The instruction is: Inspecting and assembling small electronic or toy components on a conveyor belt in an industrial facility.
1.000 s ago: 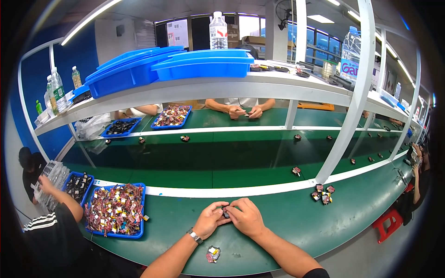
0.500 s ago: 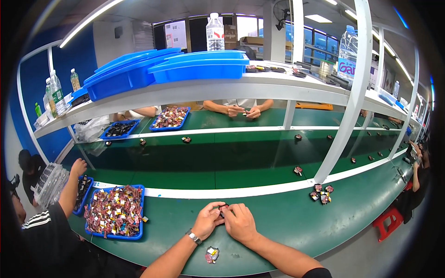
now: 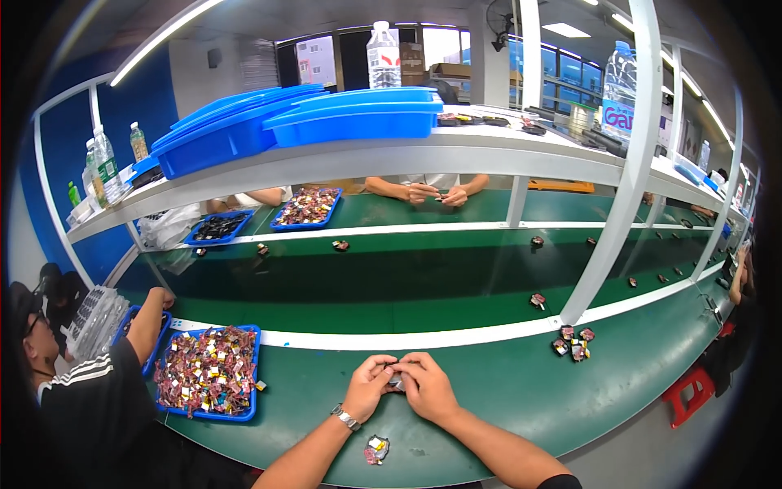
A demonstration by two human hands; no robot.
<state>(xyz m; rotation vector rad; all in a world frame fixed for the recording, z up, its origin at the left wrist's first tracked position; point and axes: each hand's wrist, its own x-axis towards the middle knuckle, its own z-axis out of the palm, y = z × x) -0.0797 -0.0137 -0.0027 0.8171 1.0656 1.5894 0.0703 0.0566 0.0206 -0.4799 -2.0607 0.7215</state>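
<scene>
Both my hands meet above the green bench, closed around a small dark electronic part (image 3: pixel 397 380). My left hand (image 3: pixel 366 395), with a metal watch at the wrist, grips its left side between thumb and fingers. From the right, my right hand (image 3: pixel 428 393) pinches it with thumb and fingertips, hiding most of it. Nearer to me, between my forearms, a loose small part (image 3: pixel 376 450) with white, yellow and reddish bits lies on the bench. To the left stands a blue tray (image 3: pixel 257 355) heaped with reddish, wired small parts bearing white and yellow pieces.
A co-worker (image 3: pixel 90 391) at the left reaches over another blue tray (image 3: pixel 155 359). Several assembled parts (image 3: pixel 573 345) cluster beside a white post (image 3: pixel 611 179). Beyond a white rail, more parts lie on a green strip. An overhead shelf (image 3: pixel 489 147) carries blue trays and bottles.
My fingers have shifted on the part, my right fingertips closing further over it. The co-worker's hand at the left has come down toward the tray. The whole view has shifted slightly.
</scene>
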